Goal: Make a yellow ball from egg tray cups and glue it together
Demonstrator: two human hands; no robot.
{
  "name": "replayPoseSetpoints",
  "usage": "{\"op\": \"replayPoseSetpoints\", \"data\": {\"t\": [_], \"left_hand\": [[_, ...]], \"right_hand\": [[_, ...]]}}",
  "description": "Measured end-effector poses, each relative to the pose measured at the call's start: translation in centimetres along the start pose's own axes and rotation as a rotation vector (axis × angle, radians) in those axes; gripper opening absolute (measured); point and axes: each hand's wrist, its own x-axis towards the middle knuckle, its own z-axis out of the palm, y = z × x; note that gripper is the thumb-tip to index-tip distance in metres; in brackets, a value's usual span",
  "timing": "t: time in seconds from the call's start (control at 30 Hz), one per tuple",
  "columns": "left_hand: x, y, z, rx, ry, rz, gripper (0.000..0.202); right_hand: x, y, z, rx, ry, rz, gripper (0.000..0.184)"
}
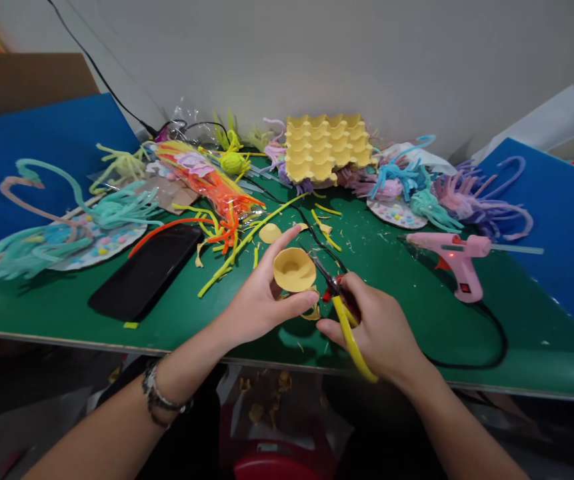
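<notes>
Far left: paper plate (104, 245) with teal pipe-cleaner fringe, lying on green mat (467, 333). Black phone (147, 272) flat just beside plate. Bundle of orange and yellow pipe cleaners (211, 183) behind phone. Left hand (259, 303) above mat's near edge, fingers and thumb grasping yellow carton cup (294, 269), open side facing camera. Yellow egg tray (327, 148) at back by wall. Right hand (384, 333) clenched on yellow-handled scissors (347, 328), blades angled toward cup's right rim. Pink glue gun (454, 257) resting on mat, well right of hands.

On the green worktop (407, 313), black flat phone (147, 270) lies left of yellow cardboard cup (294, 269), pink plastic glue gun (459, 257) right, yellow cardboard egg tray (327, 150) behind.
</notes>
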Motion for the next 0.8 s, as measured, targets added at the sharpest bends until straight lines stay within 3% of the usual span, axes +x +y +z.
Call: {"op": "replayPoseSetpoints", "data": {"t": [0.5,0.8], "left_hand": [[0.04,-0.28,-0.15,0.115,-0.020,-0.031,0.071],[0.08,-0.04,0.07,0.103,-0.013,-0.022,0.070]], "right_hand": [[-0.19,0.21,0.34,-0.204,0.106,-0.130,0.050],[0.09,0.39,0.32,0.071,0.088,-0.032,0.049]]}}
